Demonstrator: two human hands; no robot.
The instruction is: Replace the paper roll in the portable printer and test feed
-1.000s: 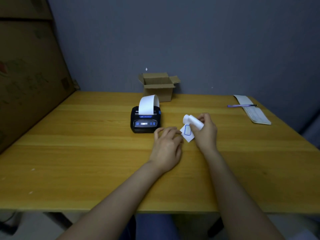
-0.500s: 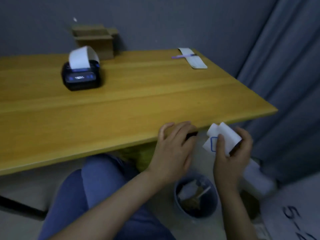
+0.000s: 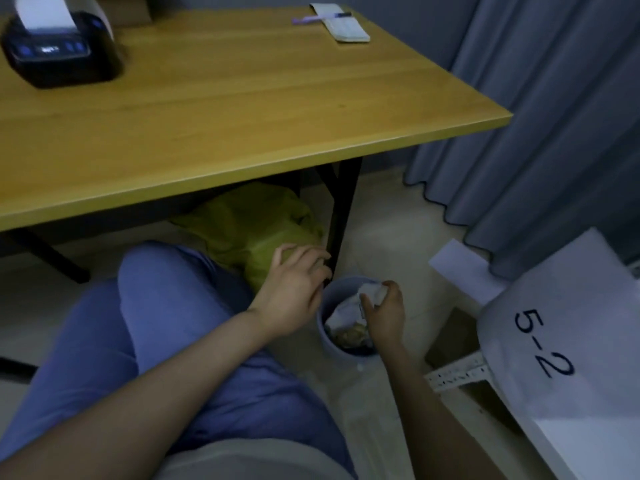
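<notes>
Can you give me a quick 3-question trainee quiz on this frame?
1. True or false: the right hand holds crumpled white paper over the bin.
2. Where is the printer? A) on the floor B) on the table, far left C) inside the bin
3. Fill in: paper sticks out of the printer's ____.

Key
1. True; the fingers are closed on it just above the bin's opening.
2. B.
3. Top.
The left hand hovers beside the bin's rim, holding nothing visible.
</notes>
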